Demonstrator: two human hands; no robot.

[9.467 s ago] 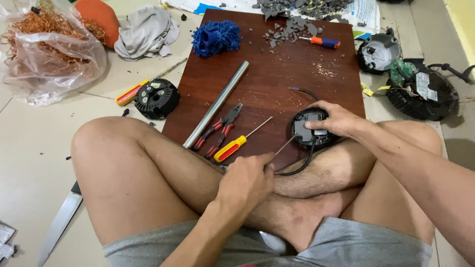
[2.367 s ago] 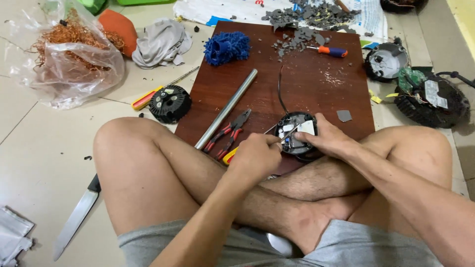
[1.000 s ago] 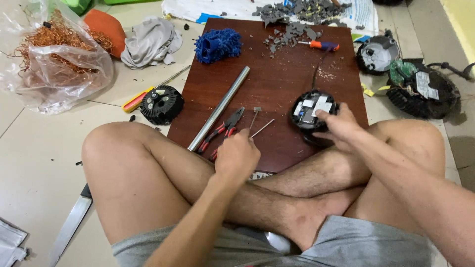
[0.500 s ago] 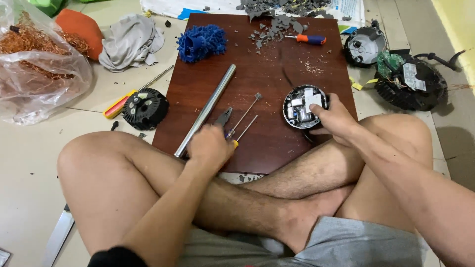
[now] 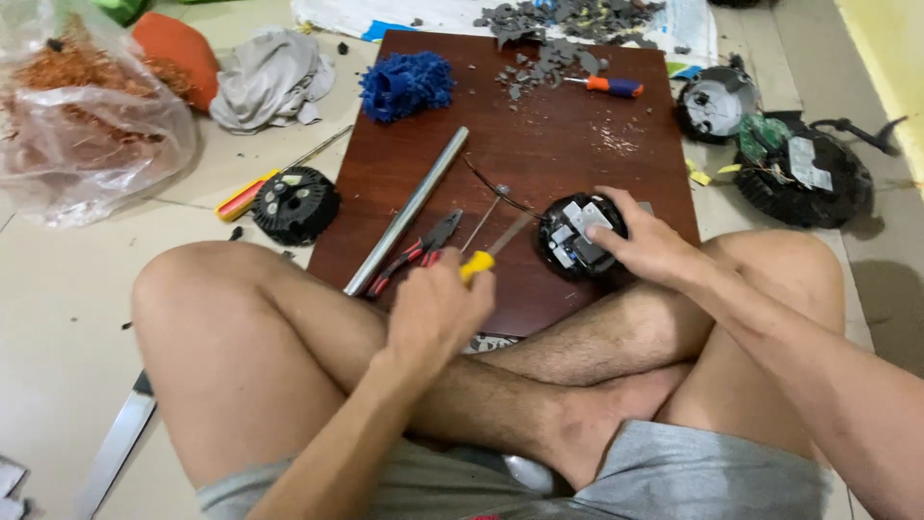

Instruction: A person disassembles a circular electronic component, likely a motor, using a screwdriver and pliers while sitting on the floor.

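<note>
Left hand (image 5: 438, 313) is gripping a yellow-handled screwdriver (image 5: 478, 264), fingers curled tight around it. Right hand (image 5: 647, 246) is lying fingers loosely spread over the round black device (image 5: 576, 235) near the board's (image 5: 539, 164) front right edge.

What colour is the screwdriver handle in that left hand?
Yellow: the screwdriver handle shows in the left hand, head view.

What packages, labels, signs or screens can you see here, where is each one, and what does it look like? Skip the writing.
Clear plastic bag: floor, far left; crumpled, holding reddish-brown wire strands.
White label: on the black round unit at far right; small rectangle beside a green circuit board.
Printed sheet: floor beyond the wooden board; white with a blue patch, under grey debris.
No screens or signs.
</note>
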